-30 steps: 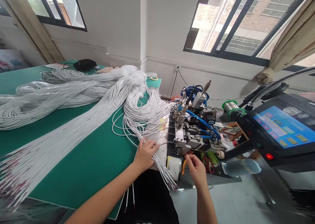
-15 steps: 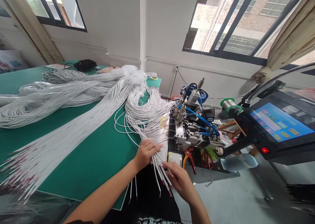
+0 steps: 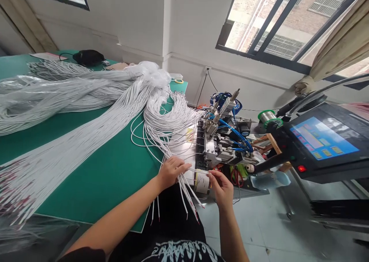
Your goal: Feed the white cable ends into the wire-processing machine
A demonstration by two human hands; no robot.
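Observation:
A bunch of white cables (image 3: 188, 198) with reddish tips hangs over the table's front edge. My left hand (image 3: 172, 172) is closed round this bunch. Pinched between the fingertips of my right hand (image 3: 221, 187) is the end of a single white cable (image 3: 201, 171), stretched sideways from my left hand. Behind my hands, the looped coil of white cables (image 3: 161, 121) runs along the table up to the bench machine (image 3: 215, 139) with blue air tubes. Some cable ends reach its front row of clamps. My right fingers partly hide the tip of the pinched cable.
A long fanned bundle of white cables (image 3: 86, 135) lies across the green table (image 3: 115, 181). The touchscreen panel (image 3: 323, 139) juts in at the right. Below the machine sit a labelled white roll (image 3: 201, 182), red-handled scissors (image 3: 236, 176) and a plastic bottle (image 3: 271, 179).
My right hand has moved right and up from the hanging cable ends, drawing one cable out straight. My left hand keeps hold of the bunch. The camera view has shifted slightly.

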